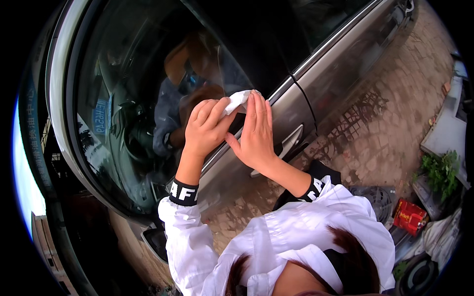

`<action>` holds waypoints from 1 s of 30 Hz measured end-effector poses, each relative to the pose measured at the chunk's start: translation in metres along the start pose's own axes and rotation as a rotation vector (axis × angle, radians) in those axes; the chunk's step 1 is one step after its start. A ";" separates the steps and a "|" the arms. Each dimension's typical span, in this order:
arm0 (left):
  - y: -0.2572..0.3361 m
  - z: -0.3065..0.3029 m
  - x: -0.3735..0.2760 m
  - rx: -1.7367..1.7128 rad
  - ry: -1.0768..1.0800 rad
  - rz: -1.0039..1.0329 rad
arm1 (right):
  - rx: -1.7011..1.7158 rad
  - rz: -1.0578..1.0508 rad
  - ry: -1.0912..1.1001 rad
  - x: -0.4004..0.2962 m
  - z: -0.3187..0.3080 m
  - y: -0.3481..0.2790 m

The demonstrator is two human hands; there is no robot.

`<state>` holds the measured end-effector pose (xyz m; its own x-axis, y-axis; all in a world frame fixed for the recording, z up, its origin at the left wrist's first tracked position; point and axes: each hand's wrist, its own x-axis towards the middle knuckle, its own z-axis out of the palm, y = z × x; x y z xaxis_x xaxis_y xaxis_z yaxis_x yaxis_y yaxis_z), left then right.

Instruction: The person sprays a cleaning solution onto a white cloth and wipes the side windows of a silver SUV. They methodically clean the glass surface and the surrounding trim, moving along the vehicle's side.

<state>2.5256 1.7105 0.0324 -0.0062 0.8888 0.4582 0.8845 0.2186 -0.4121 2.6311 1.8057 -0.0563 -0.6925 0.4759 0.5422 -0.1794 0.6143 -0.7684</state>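
Both hands are raised in front of the closed side window [148, 66] of a car, just above its chrome trim. A crumpled white tissue or cloth [237, 100] spans the gap between them. My left hand [208, 127] has its curled fingers on the near end of it. With fingers extended together, my right hand [255, 129] touches the other end, its thumb pointing towards my left hand. Whether the cloth touches the glass cannot be told. The glass shows reflections and part of the car's interior.
Below the right hand is the car's door handle [292, 140]. A side mirror [155, 242] juts out at lower left. Brick paving [389, 122] runs alongside the car. At right are a green plant [440, 172], a red bag [410, 216] and a round black object [418, 277].
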 end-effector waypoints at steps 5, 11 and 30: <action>-0.004 0.005 0.000 -0.035 -0.028 0.094 | -0.093 -0.008 0.030 -0.019 0.010 0.010; -0.002 0.006 -0.004 -0.017 0.081 -0.028 | -0.091 -0.001 0.072 0.006 0.011 -0.007; 0.001 0.011 0.001 0.059 0.309 -0.283 | 0.028 -0.190 0.054 0.035 0.003 0.000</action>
<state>2.5212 1.7164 0.0238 -0.0971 0.6297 0.7708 0.8396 0.4676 -0.2763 2.6046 1.8206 -0.0377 -0.6059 0.3868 0.6951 -0.3231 0.6788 -0.6594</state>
